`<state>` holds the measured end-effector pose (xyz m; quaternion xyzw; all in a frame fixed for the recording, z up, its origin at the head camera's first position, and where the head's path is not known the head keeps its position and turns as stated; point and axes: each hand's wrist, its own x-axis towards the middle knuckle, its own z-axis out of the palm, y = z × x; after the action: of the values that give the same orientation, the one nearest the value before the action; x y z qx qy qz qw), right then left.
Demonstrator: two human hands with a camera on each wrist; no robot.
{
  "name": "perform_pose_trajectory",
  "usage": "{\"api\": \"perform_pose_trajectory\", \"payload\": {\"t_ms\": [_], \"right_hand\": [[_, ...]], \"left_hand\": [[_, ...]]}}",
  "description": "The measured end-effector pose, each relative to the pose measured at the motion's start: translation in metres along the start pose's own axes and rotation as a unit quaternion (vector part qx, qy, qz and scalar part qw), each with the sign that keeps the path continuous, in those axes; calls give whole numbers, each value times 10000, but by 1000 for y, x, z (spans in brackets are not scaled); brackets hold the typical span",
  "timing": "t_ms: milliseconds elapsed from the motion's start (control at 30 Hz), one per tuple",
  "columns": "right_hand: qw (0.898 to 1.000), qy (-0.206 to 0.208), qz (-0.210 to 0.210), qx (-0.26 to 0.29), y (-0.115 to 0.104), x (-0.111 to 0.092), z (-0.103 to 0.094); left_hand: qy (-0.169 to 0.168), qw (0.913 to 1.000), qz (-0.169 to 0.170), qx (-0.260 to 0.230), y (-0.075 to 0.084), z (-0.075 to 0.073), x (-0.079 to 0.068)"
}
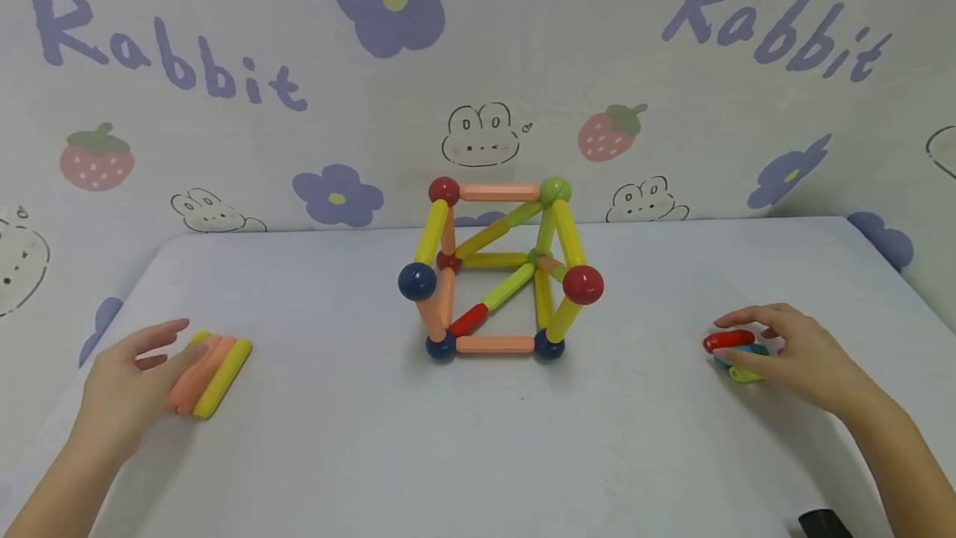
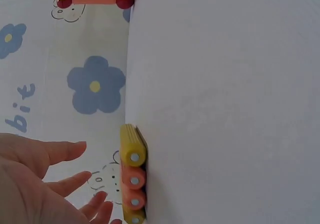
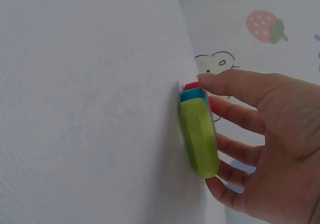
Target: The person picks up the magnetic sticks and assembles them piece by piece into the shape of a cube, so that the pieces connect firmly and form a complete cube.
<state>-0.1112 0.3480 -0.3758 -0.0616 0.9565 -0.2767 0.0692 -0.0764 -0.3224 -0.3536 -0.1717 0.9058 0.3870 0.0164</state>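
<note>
My left hand [image 1: 127, 384] hovers at the left beside a row of magnetic sticks; the left wrist view shows its fingers spread and apart from them. The row has yellow sticks [image 2: 133, 151] on the outside and orange sticks [image 1: 202, 376] between. At the right, my right hand [image 1: 807, 359] is over a small cluster: a red stick [image 1: 730, 340], a blue stick [image 3: 194, 93] and a lime-green stick [image 3: 199, 136]. Its thumb lies at the red stick, with the fingers loosely bent around the far side. Whether they touch the red stick is unclear.
A frame of magnetic sticks and balls stands mid-table, with a red ball [image 1: 583, 285], a dark blue ball [image 1: 417, 281] and a green ball [image 1: 555, 190] at corners. A black object [image 1: 824, 523] lies at the lower right. Behind the white table [image 1: 478, 455] hangs a printed cloth [image 1: 523, 40].
</note>
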Motion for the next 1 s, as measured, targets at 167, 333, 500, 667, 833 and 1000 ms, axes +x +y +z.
{"api": "perform_pose_trajectory", "payload": {"t_ms": [167,333,500,667,833,1000], "right_hand": [[9998,-96,195,-11,4,3,1],[9993,-99,370,-27,3,7,3],[9993,12,384,-12,2,12,7],[9996,186,219,-73,2,15,11],[9994,314,145,-86,-2,16,13],[9990,436,31,-38,-12,17,14]], "left_hand": [[-466,9978,-320,335,-17,-7,5],[-675,9955,-616,251,-24,-7,9],[-633,9943,-827,241,-28,-8,12],[-609,9933,-963,197,-30,-8,17],[-568,9929,-1046,21,-29,-8,19],[-255,9960,-853,13,-19,-6,14]]}}
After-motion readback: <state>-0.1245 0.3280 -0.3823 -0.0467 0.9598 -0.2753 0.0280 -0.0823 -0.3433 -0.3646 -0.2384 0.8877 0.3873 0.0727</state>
